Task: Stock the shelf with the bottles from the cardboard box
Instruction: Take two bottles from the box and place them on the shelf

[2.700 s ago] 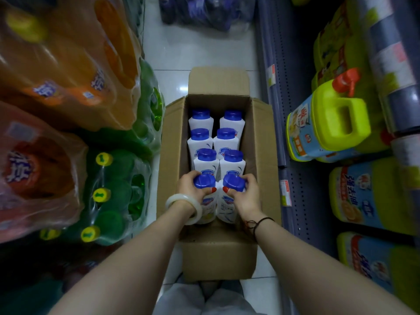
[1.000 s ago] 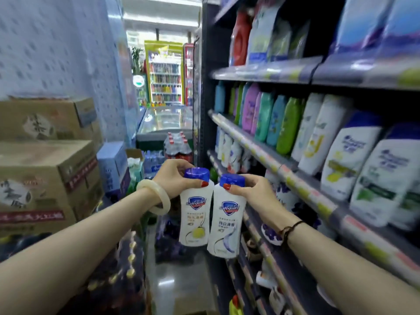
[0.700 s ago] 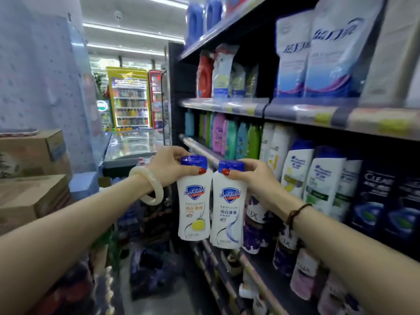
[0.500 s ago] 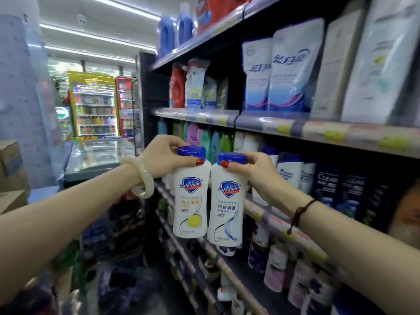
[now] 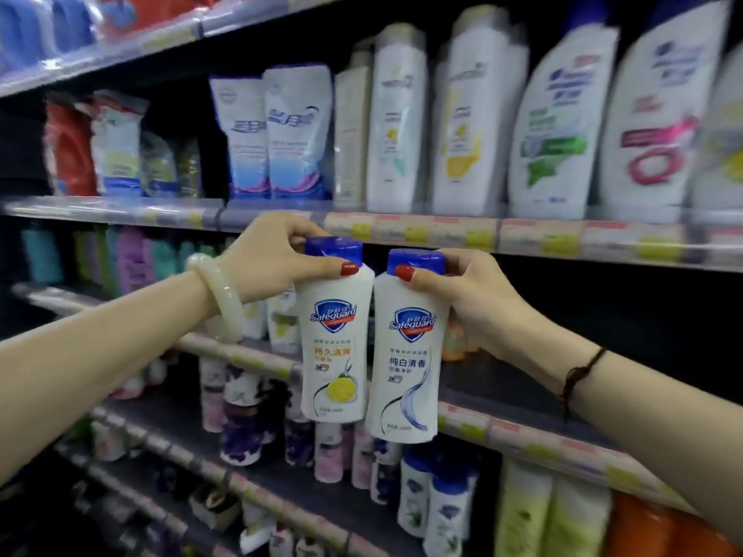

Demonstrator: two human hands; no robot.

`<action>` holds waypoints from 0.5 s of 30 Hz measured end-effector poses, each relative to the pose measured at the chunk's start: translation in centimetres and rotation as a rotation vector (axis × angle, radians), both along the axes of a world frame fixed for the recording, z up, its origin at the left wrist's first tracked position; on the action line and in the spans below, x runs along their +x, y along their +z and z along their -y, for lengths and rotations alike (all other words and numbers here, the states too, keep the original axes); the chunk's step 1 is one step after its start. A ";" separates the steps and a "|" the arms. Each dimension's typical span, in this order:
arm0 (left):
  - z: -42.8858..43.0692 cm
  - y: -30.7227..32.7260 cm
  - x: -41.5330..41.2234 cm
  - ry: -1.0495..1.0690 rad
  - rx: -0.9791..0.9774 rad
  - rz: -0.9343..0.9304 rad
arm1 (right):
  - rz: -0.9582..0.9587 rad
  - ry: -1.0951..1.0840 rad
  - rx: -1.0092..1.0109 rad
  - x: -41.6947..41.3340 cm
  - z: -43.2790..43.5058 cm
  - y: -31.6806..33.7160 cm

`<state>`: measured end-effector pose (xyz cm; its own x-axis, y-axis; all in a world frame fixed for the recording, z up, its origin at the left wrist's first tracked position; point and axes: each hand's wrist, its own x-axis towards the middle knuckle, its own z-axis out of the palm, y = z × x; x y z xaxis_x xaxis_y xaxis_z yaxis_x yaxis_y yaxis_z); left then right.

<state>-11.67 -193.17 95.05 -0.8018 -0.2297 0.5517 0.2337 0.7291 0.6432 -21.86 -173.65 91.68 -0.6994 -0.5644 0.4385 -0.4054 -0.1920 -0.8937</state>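
Gripping each white plastic bottle by its blue cap, the left hand [image 5: 273,259] carries the lemon-label bottle [image 5: 335,335] and the right hand [image 5: 474,303] the plain one [image 5: 406,351]; fingers pinch the necks, so the bodies hang free before the dark empty shelf [image 5: 502,396], probably for setting in.

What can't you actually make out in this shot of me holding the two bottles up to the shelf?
- Head view: price tags on the shelf edge, blurred by motion.
- Small print low on the left bottle and right bottle, too small.
- Shelf space behind the right hand, dark.
- Cardboard box: out of frame.
- Left hand fingers behind the cap, hidden.
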 end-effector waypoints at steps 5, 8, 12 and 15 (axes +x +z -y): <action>-5.6 0.9 -3.7 -0.159 -0.001 -0.013 | -0.033 -0.173 0.004 -0.5 -7.0 1.2; -8.9 1.2 -5.5 -0.207 0.010 -0.014 | -0.070 -0.255 -0.006 -0.6 -10.7 1.6; -13.1 1.7 -7.4 -0.265 -0.002 -0.026 | -0.090 -0.354 -0.010 -0.6 -15.2 1.9; -15.8 1.9 -8.3 -0.312 -0.013 -0.024 | -0.107 -0.419 0.001 -0.6 -18.0 1.8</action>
